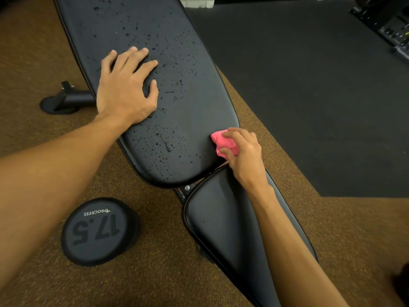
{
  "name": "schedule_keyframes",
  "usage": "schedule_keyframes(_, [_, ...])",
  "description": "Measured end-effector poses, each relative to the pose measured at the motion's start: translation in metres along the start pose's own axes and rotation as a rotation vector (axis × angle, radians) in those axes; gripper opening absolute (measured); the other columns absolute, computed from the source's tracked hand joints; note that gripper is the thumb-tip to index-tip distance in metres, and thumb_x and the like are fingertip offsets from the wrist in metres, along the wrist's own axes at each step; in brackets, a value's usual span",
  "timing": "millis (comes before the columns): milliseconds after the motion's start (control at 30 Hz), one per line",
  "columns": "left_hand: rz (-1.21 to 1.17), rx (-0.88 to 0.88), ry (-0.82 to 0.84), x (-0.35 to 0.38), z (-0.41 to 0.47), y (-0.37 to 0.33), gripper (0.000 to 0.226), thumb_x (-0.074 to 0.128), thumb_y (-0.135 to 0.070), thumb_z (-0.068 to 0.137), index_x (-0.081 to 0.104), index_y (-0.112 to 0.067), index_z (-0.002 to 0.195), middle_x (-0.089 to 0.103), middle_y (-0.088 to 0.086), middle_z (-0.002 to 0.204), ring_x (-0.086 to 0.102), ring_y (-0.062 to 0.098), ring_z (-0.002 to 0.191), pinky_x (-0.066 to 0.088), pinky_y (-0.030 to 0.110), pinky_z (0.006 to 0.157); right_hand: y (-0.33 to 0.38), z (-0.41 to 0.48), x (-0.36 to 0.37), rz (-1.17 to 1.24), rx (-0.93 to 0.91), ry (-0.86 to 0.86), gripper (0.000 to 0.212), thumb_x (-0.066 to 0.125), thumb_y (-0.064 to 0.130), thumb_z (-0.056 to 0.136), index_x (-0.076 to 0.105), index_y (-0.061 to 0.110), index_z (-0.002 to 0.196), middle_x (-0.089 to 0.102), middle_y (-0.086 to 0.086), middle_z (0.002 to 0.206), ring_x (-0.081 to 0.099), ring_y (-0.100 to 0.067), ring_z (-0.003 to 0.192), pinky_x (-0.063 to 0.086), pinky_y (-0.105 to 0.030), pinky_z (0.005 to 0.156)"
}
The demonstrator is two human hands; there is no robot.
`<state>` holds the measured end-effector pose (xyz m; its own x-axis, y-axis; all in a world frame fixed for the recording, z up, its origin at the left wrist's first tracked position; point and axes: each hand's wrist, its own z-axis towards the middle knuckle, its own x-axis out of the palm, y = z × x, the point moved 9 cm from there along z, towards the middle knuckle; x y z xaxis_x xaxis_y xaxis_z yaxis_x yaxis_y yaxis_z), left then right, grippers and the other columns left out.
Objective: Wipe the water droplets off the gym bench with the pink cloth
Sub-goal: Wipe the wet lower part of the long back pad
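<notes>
The black gym bench point(194, 111) runs from the top left toward the bottom right, in two pads. Many water droplets point(168, 147) dot its long back pad. The smaller seat pad point(223, 220) nearest me looks mostly dry. My left hand point(126, 87) rests on the left side of the back pad with its fingers spread. My right hand point(242, 151) grips the bunched pink cloth point(223, 141) and holds it against the back pad's right edge, close to the gap between the pads.
A black dumbbell point(97, 231) marked 17.5 stands on the brown floor left of the seat pad. The bench's foot point(64, 100) sticks out at the left. Black rubber matting point(321, 96) covers the floor at the right, with gym equipment point(389, 25) at the top right corner.
</notes>
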<state>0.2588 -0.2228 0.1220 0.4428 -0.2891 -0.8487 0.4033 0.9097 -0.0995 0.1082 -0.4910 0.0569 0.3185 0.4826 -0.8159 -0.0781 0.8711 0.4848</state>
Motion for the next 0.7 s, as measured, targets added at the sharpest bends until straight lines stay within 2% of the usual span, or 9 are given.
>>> schedule_keyframes(67, [-0.006, 0.001, -0.002, 0.0, 0.0, 0.0, 0.05, 0.043, -0.044, 0.106, 0.055, -0.024, 0.15, 0.043, -0.001, 0.165, 0.032, 0.021, 0.156, 0.014, 0.048, 0.131, 0.015, -0.01, 0.009, -0.008, -0.063, 0.037, 0.035, 0.083, 0.007, 0.088, 0.074, 0.008, 0.122, 0.068, -0.006, 0.134, 0.053, -0.027, 0.107, 0.033, -0.017, 0.097])
schedule_keyframes(133, [-0.006, 0.0, -0.005, -0.001, 0.0, 0.001, 0.05, 0.044, -0.044, 0.106, 0.055, -0.024, 0.15, 0.043, -0.001, 0.165, 0.032, 0.021, 0.156, 0.015, 0.048, 0.131, 0.029, -0.022, 0.019, -0.014, -0.156, 0.101, 0.034, 0.081, 0.005, 0.09, 0.073, 0.008, 0.123, 0.066, -0.006, 0.138, 0.052, -0.027, 0.111, 0.036, -0.023, 0.102])
schedule_keyframes(233, [-0.009, 0.0, -0.007, -0.001, 0.0, 0.0, 0.049, 0.044, -0.043, 0.106, 0.055, -0.023, 0.15, 0.043, -0.001, 0.164, 0.033, 0.021, 0.156, 0.015, 0.048, 0.13, 0.018, -0.018, 0.015, -0.016, -0.152, 0.092, 0.032, 0.08, 0.006, 0.093, 0.073, 0.008, 0.124, 0.066, -0.006, 0.14, 0.054, -0.027, 0.113, 0.034, -0.018, 0.104])
schedule_keyframes(400, [-0.008, 0.002, -0.008, -0.001, -0.001, 0.0, 0.049, 0.045, -0.042, 0.106, 0.055, -0.023, 0.15, 0.044, 0.0, 0.164, 0.033, 0.021, 0.156, 0.016, 0.048, 0.13, -0.021, 0.008, -0.003, 0.017, 0.081, -0.026, 0.035, 0.076, 0.005, 0.095, 0.073, 0.011, 0.129, 0.066, -0.004, 0.141, 0.054, -0.024, 0.121, 0.024, 0.0, 0.103])
schedule_keyframes(533, [-0.001, 0.004, -0.014, -0.001, 0.0, 0.0, 0.049, 0.045, -0.042, 0.106, 0.055, -0.023, 0.15, 0.043, 0.0, 0.165, 0.032, 0.021, 0.156, 0.016, 0.048, 0.13, -0.029, 0.022, -0.008, 0.054, 0.131, -0.071, 0.037, 0.076, 0.007, 0.096, 0.073, 0.011, 0.133, 0.066, -0.006, 0.143, 0.055, -0.022, 0.128, 0.022, 0.002, 0.105])
schedule_keyframes(600, [0.002, 0.006, -0.017, 0.0, 0.0, 0.0, 0.049, 0.045, -0.041, 0.106, 0.055, -0.024, 0.15, 0.043, -0.001, 0.165, 0.033, 0.021, 0.156, 0.017, 0.048, 0.13, -0.028, 0.02, -0.009, 0.053, 0.139, -0.083, 0.038, 0.077, 0.009, 0.097, 0.072, 0.011, 0.134, 0.066, -0.005, 0.143, 0.052, -0.018, 0.124, 0.02, 0.004, 0.103])
schedule_keyframes(700, [0.002, 0.003, -0.018, 0.001, 0.001, 0.0, 0.049, 0.045, -0.042, 0.106, 0.055, -0.024, 0.15, 0.043, -0.001, 0.164, 0.033, 0.02, 0.156, 0.017, 0.048, 0.13, -0.019, 0.005, -0.004, 0.029, 0.115, -0.062, 0.037, 0.079, 0.009, 0.095, 0.073, 0.012, 0.132, 0.066, -0.003, 0.14, 0.051, -0.019, 0.117, 0.02, 0.003, 0.101])
